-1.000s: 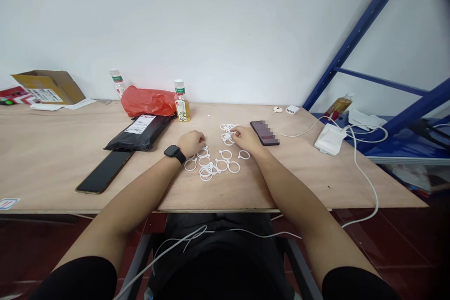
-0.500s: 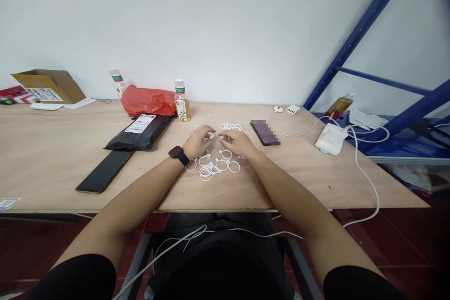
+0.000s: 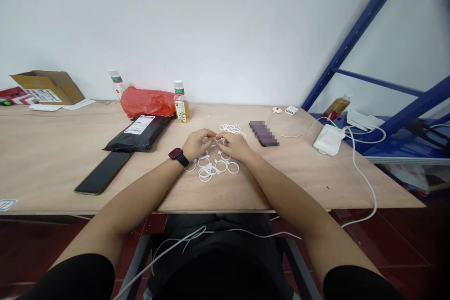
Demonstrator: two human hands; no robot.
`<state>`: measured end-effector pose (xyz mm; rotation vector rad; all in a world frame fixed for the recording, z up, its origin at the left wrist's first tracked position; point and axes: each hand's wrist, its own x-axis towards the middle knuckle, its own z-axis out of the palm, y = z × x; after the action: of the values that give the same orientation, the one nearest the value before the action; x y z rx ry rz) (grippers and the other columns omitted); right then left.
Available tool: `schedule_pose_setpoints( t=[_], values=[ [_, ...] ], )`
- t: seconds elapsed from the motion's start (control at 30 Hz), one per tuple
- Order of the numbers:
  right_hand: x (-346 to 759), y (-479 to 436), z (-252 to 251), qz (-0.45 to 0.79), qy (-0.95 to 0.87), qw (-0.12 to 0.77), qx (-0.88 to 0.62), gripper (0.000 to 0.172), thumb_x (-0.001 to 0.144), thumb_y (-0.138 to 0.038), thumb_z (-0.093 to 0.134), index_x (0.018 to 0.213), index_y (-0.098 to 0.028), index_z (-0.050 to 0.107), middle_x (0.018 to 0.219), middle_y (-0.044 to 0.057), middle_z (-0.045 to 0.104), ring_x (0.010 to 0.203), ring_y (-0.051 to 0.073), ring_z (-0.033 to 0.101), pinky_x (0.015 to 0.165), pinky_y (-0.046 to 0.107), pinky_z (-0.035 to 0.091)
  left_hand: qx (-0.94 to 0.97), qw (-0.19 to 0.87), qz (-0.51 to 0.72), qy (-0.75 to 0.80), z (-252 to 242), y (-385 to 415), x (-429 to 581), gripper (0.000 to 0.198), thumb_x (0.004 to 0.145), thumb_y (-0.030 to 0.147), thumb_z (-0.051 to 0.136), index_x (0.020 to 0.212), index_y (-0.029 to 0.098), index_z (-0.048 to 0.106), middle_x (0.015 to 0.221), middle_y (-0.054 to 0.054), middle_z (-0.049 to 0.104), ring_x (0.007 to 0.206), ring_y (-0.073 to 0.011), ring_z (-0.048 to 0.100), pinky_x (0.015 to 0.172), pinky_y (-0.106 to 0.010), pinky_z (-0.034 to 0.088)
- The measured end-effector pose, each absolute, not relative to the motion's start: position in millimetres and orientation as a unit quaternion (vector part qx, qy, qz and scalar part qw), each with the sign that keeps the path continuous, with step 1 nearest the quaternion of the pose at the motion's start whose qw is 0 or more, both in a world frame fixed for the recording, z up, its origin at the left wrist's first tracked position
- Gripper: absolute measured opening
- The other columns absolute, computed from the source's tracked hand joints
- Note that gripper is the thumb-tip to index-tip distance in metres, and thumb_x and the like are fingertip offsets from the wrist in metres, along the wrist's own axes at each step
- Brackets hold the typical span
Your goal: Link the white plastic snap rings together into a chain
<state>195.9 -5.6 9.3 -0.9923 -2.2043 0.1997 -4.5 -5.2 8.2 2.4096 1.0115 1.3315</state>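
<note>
My left hand (image 3: 197,143), with a dark watch on the wrist, and my right hand (image 3: 234,145) meet over the middle of the wooden table (image 3: 52,159). Both pinch a small white plastic ring (image 3: 215,139) between their fingertips. Under and in front of the hands lie several white rings (image 3: 213,168), laid out flat. A small heap of more white rings (image 3: 232,128) sits just beyond my right hand.
A dark phone (image 3: 263,132) lies right of the heap, a black tablet (image 3: 101,172) and a black parcel (image 3: 139,132) to the left. A red bag (image 3: 147,101), two bottles (image 3: 180,102), a cardboard box (image 3: 47,86), a white charger (image 3: 328,139) with cables and a blue rack (image 3: 386,117) stand further off.
My right hand left the heap of rings and came toward the middle. My left hand rose from the table to meet it, and both now pinch one ring.
</note>
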Motion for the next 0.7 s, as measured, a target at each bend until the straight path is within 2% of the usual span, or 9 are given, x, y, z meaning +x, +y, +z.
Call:
schedule_pose_setpoints(
  t=[0.1,0.2,0.33,0.53,0.7],
  values=[
    [195.6,-4.5,6.4,0.091,-0.839,0.356,-0.402,0.007,0.082,-0.022,0.061,0.088,-0.022,0.066,0.074,-0.003,0.067,0.064,0.012,0.056,0.064,0.024,0.038,0.809,0.096,0.460,0.353,7.7,-5.7,-3.2,0.016,0.085,0.020,0.061,0.098,0.017,0.069,0.094,-0.005,0.074,0.085,-0.0154,0.069,0.082,-0.029,0.055],
    [195.2,-4.0,5.6,0.091,-0.832,0.365,-0.407,0.006,0.081,-0.021,0.059,0.085,-0.022,0.065,0.070,-0.003,0.064,0.063,0.012,0.055,0.063,0.023,0.037,0.806,0.103,0.455,0.365,6.0,-5.8,-3.0,0.021,0.085,0.024,0.062,0.103,0.017,0.071,0.095,-0.005,0.075,0.086,-0.0161,0.070,0.083,-0.029,0.055],
    [195.0,-4.6,7.2,0.081,-0.833,0.367,-0.406,0.011,0.078,-0.017,0.058,0.084,-0.022,0.065,0.071,-0.003,0.065,0.063,0.013,0.055,0.064,0.024,0.037,0.812,0.116,0.440,0.365,6.6,-7.0,-3.2,0.026,0.086,0.028,0.061,0.106,0.017,0.073,0.096,-0.006,0.077,0.086,-0.0176,0.072,0.083,-0.029,0.056],
    [195.6,-4.8,6.9,0.054,-0.847,0.356,-0.392,0.015,0.075,-0.013,0.057,0.083,-0.022,0.067,0.074,-0.002,0.067,0.064,0.013,0.056,0.065,0.024,0.038,0.811,0.116,0.428,0.381,10.2,-8.3,-2.9,0.022,0.083,0.024,0.060,0.096,0.018,0.076,0.089,-0.005,0.077,0.081,-0.0178,0.073,0.078,-0.028,0.057],
    [195.9,-4.3,6.3,0.044,-0.856,0.349,-0.379,0.015,0.076,-0.013,0.056,0.083,-0.022,0.066,0.077,-0.001,0.068,0.068,0.014,0.057,0.067,0.025,0.039,0.810,0.132,0.422,0.385,11.2,-10.1,-3.8,0.023,0.084,0.027,0.059,0.096,0.017,0.076,0.090,-0.005,0.078,0.082,-0.0177,0.073,0.077,-0.027,0.057]
  ],
)
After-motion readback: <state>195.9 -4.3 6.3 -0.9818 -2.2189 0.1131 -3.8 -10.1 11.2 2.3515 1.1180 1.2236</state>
